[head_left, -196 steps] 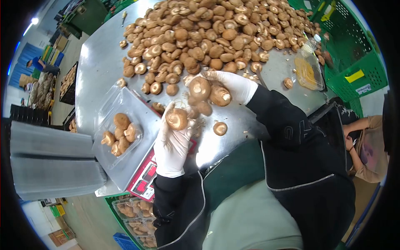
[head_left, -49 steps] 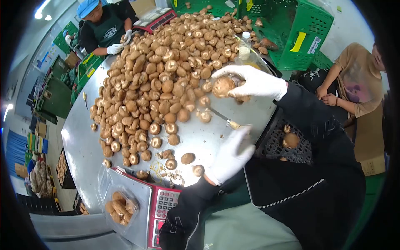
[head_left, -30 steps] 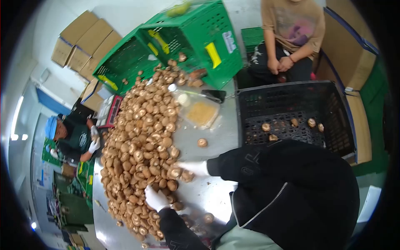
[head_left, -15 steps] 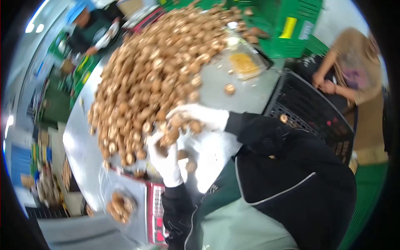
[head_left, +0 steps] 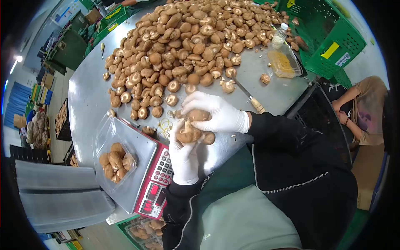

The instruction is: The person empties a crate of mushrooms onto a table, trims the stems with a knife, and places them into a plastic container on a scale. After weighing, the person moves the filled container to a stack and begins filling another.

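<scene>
In white gloves, both my hands hold brown shiitake mushrooms close together over the metal table's near edge. My left hand (head_left: 185, 164) is closed round a shiitake mushroom (head_left: 188, 135) with its pale stem upward. Just above it, my right hand (head_left: 227, 114) grips another shiitake mushroom (head_left: 197, 115) between thumb and fingers. One more mushroom (head_left: 208, 138) shows below the right thumb. Yellow rubber bands (head_left: 165, 126) lie beside the left fingertips. A large heap of shiitake mushrooms (head_left: 183, 50) spreads beyond my hands, and a wooden-handled knife (head_left: 256, 104) rests right of them.
To the left, a red-framed scale (head_left: 155, 183) carries a clear plastic tray (head_left: 100, 143) of mushrooms. A plastic box with yellow contents (head_left: 280, 63) and a green crate (head_left: 333, 46) stand at the far right. Near a seated person (head_left: 358, 112) is a black crate (head_left: 321, 121).
My view has tilted down, showing more of the scale and tray. The knife now shows beside my right sleeve. Both hands still hold mushrooms, and the blue-capped person's head has left the view.
</scene>
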`<state>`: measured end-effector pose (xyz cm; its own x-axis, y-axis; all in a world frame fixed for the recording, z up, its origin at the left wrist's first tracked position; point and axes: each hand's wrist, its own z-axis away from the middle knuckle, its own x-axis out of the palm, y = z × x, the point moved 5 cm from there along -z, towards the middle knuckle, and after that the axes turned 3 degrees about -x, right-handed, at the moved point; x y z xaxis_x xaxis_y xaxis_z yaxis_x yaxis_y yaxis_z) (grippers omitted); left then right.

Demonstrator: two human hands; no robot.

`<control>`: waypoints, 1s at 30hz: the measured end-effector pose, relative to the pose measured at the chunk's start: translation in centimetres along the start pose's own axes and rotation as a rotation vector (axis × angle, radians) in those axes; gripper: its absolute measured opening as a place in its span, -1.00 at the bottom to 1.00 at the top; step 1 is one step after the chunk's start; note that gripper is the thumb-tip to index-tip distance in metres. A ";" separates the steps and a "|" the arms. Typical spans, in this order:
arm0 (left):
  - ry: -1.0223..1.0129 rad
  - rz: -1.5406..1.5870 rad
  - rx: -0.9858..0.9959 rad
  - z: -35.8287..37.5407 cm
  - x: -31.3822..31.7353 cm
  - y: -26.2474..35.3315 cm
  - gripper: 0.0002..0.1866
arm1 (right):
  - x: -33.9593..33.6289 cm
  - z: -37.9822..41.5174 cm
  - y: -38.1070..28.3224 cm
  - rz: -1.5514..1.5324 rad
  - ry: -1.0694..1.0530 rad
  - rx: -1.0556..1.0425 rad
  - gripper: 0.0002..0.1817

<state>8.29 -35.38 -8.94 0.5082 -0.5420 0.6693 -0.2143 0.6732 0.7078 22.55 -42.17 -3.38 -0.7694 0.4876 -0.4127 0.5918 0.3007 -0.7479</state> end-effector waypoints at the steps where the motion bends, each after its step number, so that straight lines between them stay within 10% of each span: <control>1: -0.060 0.046 -0.041 0.7 0.4 0.3 -0.29 | 0.4 0.0 -0.3 0.019 -0.038 0.007 -0.62; 5: -0.107 0.171 0.014 3.4 -0.9 3.3 -0.29 | 3.4 -3.0 -1.5 -0.007 -0.159 -0.010 -0.65; 12: 0.453 -0.574 0.852 10.2 -6.1 16.5 -0.40 | 15.1 -13.5 -6.8 -0.443 -0.123 -0.131 -0.77; 18: 0.630 -0.755 0.813 11.9 -13.1 20.9 -0.56 | 25.8 -15.7 -5.4 -0.364 -0.288 -0.126 -0.61; 22: 0.653 -0.747 0.763 11.8 -15.6 19.9 -0.53 | 24.4 -14.7 -5.8 0.235 -0.479 -0.293 -0.51; 30: 0.741 -0.766 0.961 13.3 -14.5 20.1 -0.46 | 24.7 -18.3 -5.8 -0.167 -0.427 -0.105 -0.55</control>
<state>-14.48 -20.66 -1.40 0.9997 -0.0250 0.0020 -0.0122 -0.4162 0.9092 4.54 -16.86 0.32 -0.8733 0.0507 -0.4845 0.4553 0.4382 -0.7750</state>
